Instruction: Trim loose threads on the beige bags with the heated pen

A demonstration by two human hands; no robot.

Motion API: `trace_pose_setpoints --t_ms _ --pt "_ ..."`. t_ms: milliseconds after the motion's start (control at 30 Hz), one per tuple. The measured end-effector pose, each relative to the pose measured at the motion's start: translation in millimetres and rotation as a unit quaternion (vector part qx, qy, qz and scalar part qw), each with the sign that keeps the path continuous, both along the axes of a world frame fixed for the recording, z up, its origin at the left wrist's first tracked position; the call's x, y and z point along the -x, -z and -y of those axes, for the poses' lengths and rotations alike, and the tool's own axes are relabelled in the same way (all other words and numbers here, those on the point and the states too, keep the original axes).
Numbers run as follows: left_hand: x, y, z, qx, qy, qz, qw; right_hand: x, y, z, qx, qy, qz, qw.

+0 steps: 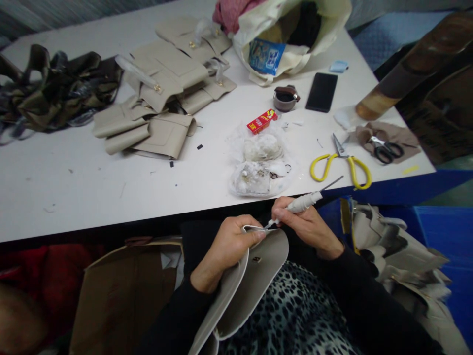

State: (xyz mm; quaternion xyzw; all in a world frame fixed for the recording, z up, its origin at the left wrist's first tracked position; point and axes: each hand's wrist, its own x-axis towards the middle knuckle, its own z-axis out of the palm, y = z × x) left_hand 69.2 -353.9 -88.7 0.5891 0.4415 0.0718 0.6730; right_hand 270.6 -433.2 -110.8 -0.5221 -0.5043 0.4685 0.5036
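My left hand point(231, 244) pinches the upper edge of a beige handbag piece point(260, 276), which hangs over my lap with its flap spread. A small metal fitting point(256, 259) shows on the inside of the flap. In my right hand point(308, 227) is a thin tool with a white wrapped handle point(305, 201) and a metal rod sticking out of its back end. Its tip touches the bag's edge close to my left thumb. Beyond my hands, on the table, lie white wadding in plastic point(254, 177) and yellow-handled scissors point(340, 162).
Beige bags point(166, 74) and dark bags point(59, 88) are piled on the table point(92, 192). A tote point(251, 64), a phone point(321, 92), black-handled scissors point(386, 149) and a bottle point(410, 69) stand or lie farther back. A cardboard box point(121, 291) is at left; a blue bin point(439, 231) holds more pieces.
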Motion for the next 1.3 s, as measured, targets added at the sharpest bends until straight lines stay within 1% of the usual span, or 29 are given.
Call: trace_pose_setpoints --t_ms 100,200,267,367,433,467,500,533,567,600,633,667,733,767,800,833,900,967,1033,1200,1300 --pt "2 1.8 -1 0.065 -0.004 0.017 0.998 -10 -10.3 -1 -0.012 -0.085 0.008 0.996" --pt "5 7.5 -2 0.148 0.004 0.039 0.988 -19 -19.7 0 -0.035 -0.144 0.0 0.989" --pt "5 12.3 0 0.201 0.024 0.057 0.978 -22 -28.4 1 -0.053 -0.182 0.004 0.982" --pt "1 17.3 6 0.268 0.062 0.068 0.959 -23 -44.5 2 -0.078 -0.244 0.056 0.965" --pt "-3 18.3 10 0.288 0.087 0.065 0.952 -22 -50.7 1 -0.089 -0.271 0.093 0.954" --pt "-4 18.4 10 0.291 0.095 0.064 0.95 -22 -50.2 1 -0.084 -0.274 0.095 0.953" --pt "-4 18.4 11 0.292 0.097 0.066 0.949 -22 -46.9 0 -0.074 -0.265 0.079 0.958" --pt "-4 18.4 11 0.293 0.091 0.069 0.949 -22 -40.9 -1 -0.068 -0.24 0.043 0.967" --pt "-3 18.1 10 0.292 0.078 0.073 0.95 -22 -32.6 -3 -0.07 -0.195 -0.005 0.978" --pt "-1 17.5 9 0.288 0.06 0.076 0.953 -22 -23.1 -4 -0.079 -0.13 -0.053 0.987" --pt "2 16.3 8 0.277 0.034 0.079 0.957 -21 -13.3 -7 -0.092 -0.047 -0.088 0.991" --pt "5 14.4 7 0.259 0.003 0.08 0.963 -19 -4.4 -9 -0.104 0.045 -0.098 0.989" --pt "11 8.9 5 0.191 -0.066 0.072 0.977 -12 8.3 -14 -0.104 0.21 -0.052 0.971" --pt "14 5.6 4 0.144 -0.101 0.063 0.982 -8 11.5 -17 -0.096 0.266 -0.011 0.959" --pt "17 2.5 3 0.096 -0.133 0.049 0.985 -4 12.9 -19 -0.094 0.3 0.028 0.949" --pt "19 -0.2 2 0.05 -0.16 0.035 0.985 1 12.9 -20 -0.097 0.315 0.061 0.942" --pt "21 -3.7 0 -0.011 -0.195 0.011 0.981 9 11.3 -23 -0.112 0.312 0.113 0.937" --pt "22 -4.6 -2 -0.025 -0.211 0.0 0.977 14 10.3 -24 -0.122 0.296 0.152 0.935" --pt "22 -3.9 -4 -0.013 -0.215 0.0 0.977 17 11.0 -25 -0.13 0.283 0.181 0.933" --pt "22 -0.3 -6 0.051 -0.241 0.03 0.969 19 15.2 -26 -0.153 0.247 0.241 0.926" --pt "24 1.0 -8 0.101 -0.265 0.056 0.957 21 16.5 -26 -0.164 0.229 0.299 0.912"
